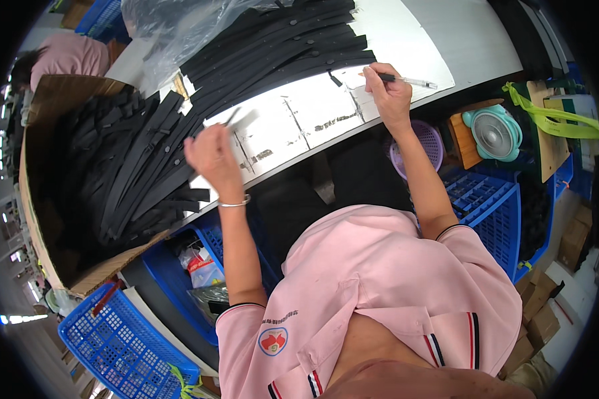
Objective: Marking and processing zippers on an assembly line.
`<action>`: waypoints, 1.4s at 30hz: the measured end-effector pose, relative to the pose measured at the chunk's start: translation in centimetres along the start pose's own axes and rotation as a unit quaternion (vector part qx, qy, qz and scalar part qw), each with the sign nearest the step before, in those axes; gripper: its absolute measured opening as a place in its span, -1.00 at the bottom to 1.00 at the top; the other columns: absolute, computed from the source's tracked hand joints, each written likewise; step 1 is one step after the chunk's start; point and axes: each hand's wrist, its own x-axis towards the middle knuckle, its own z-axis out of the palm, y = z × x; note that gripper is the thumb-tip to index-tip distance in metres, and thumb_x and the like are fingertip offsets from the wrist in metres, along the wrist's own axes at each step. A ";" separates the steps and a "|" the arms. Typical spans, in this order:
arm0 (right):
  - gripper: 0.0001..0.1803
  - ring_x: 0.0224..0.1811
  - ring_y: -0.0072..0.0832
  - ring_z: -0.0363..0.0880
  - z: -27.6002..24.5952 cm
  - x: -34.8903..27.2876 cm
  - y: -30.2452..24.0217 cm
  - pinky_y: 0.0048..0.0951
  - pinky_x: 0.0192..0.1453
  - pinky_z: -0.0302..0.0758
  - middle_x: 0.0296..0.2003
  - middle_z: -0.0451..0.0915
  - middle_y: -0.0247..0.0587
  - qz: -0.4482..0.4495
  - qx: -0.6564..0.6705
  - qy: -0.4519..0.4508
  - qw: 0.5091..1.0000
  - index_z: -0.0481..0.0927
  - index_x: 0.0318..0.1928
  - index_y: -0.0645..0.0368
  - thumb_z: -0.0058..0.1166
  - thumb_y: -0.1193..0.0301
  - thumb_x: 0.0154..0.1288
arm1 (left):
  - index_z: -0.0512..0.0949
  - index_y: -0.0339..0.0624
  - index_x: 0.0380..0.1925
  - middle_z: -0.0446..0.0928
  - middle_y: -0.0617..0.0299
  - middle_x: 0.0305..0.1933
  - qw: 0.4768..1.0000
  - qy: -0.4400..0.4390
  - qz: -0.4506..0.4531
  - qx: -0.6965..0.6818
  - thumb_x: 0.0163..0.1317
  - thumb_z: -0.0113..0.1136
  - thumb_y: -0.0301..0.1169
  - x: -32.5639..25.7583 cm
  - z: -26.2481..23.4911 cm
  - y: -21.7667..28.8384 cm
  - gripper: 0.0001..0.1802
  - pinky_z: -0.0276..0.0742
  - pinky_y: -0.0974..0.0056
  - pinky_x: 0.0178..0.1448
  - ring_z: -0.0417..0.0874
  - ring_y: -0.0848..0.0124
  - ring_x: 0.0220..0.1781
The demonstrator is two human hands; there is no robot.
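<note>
Left hand motion-blurred, strip at its fingers smeared, cardboard box interior too dark to read

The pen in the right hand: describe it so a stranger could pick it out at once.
Start at the white table with the heap of black straps. At its near edge, right of the straps, the right hand is raised over the surface. The pen sticks out from its fingers toward the right: thin, clear-barrelled with a dark grip, the only slim pale stick among flat black strips.
</note>
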 end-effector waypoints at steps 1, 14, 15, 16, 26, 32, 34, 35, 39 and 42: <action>-0.83 -0.45 -0.74 0.43 0.1 0.0 0.0 -0.64 -0.33 0.38 -0.47 0.58 -0.40 0.000 0.018 0.005 1.000 0.68 -0.06 0.34 0.19 0.46 0.50 | 0.68 -0.10 -0.22 0.71 0.30 -0.14 0.999 -0.018 0.023 -0.039 0.38 0.29 -0.40 0.0 0.9 1.6 -0.94 0.22 -0.01 0.50 0.69 0.34 -0.04; -0.61 -0.01 -0.26 0.73 0.0 -5.5 -2.8 -0.30 0.04 0.55 -0.16 0.76 -0.25 -0.279 -0.276 0.002 0.920 0.68 0.04 0.12 0.34 0.62 0.18 | 0.68 -0.18 -0.31 0.64 0.23 -0.28 0.955 -0.200 0.039 -0.216 0.22 0.40 -0.41 1.2 6.9 12.3 -0.89 0.53 0.17 0.06 0.64 0.24 -0.12; -0.61 -0.01 -0.26 0.73 0.0 -5.7 -2.6 -0.30 0.04 0.55 -0.16 0.76 -0.25 -0.280 -0.275 0.001 0.920 0.68 0.04 0.12 0.34 0.62 0.18 | 0.69 -0.21 -0.30 0.64 0.22 -0.24 0.942 -0.245 0.002 -0.228 0.21 0.41 -0.41 1.5 7.2 12.3 -0.87 0.54 0.17 0.03 0.64 0.24 -0.12; -0.62 0.05 -0.26 0.70 0.0 -5.7 -2.3 -0.25 0.12 0.51 -0.13 0.75 -0.24 -0.273 -0.312 -0.026 0.910 0.67 0.04 0.13 0.34 0.60 0.19 | 0.69 -0.21 -0.30 0.64 0.22 -0.24 0.942 -0.246 0.002 -0.229 0.21 0.41 -0.41 1.7 7.5 12.5 -0.87 0.54 0.17 0.03 0.64 0.24 -0.12; -0.57 0.09 -0.35 0.65 -3.3 -4.4 0.2 -0.16 0.37 0.37 -0.06 0.74 -0.32 -0.286 -0.454 -0.001 0.844 0.68 0.11 0.07 0.35 0.53 0.20 | 0.74 -0.18 -0.01 0.66 0.14 0.15 0.989 -0.085 0.041 -0.117 0.28 0.38 -0.42 -0.9 4.5 10.5 -0.72 0.34 0.03 0.44 0.58 0.14 0.27; -0.60 0.07 -0.37 0.66 -4.0 -4.6 1.3 -0.20 0.39 0.36 -0.06 0.78 -0.33 -0.303 -0.444 -0.013 0.843 0.68 0.10 0.11 0.34 0.56 0.23 | 0.58 -0.22 0.24 0.56 0.10 0.34 0.989 -0.147 0.015 -0.029 0.39 0.29 -0.30 -4.7 1.3 6.3 -0.54 -0.21 -0.30 0.64 0.44 0.11 0.49; -0.61 0.08 -0.40 0.67 -3.9 -4.7 1.5 -0.20 0.40 0.36 -0.07 0.79 -0.32 -0.300 -0.452 -0.003 0.840 0.69 0.12 0.09 0.34 0.56 0.27 | 0.56 -0.21 0.27 0.55 0.10 0.35 0.991 -0.136 -0.002 0.007 0.39 0.29 -0.29 -5.4 0.2 5.2 -0.51 -0.23 -0.33 0.64 0.44 0.11 0.50; -0.61 0.08 -0.40 0.67 -3.9 -4.7 1.6 -0.20 0.40 0.36 -0.07 0.79 -0.32 -0.302 -0.449 -0.007 0.841 0.69 0.12 0.09 0.34 0.56 0.27 | 0.54 -0.21 0.30 0.55 0.10 0.37 0.991 -0.127 -0.013 0.037 0.39 0.29 -0.28 -5.7 -0.4 4.7 -0.48 -0.26 -0.36 0.63 0.43 0.11 0.50; -0.59 0.05 -0.43 0.67 -3.9 -4.5 1.4 -0.22 0.38 0.38 -0.10 0.79 -0.33 -0.310 -0.464 -0.006 0.830 0.69 0.13 0.06 0.35 0.56 0.27 | 0.51 -0.15 0.35 0.52 0.14 0.39 0.989 -0.132 -0.060 0.035 0.36 0.33 -0.19 -6.6 -2.1 3.1 -0.40 -0.34 -0.36 0.62 0.40 0.15 0.52; -0.59 0.04 -0.43 0.67 -4.0 -4.4 1.2 -0.23 0.36 0.41 -0.11 0.79 -0.34 -0.313 -0.467 -0.011 0.827 0.69 0.14 0.05 0.35 0.56 0.27 | 0.52 -0.13 0.35 0.50 0.20 0.39 0.986 -0.146 -0.071 0.035 0.34 0.35 -0.15 -7.5 -2.7 3.3 -0.38 -0.36 -0.36 0.62 0.33 0.12 0.56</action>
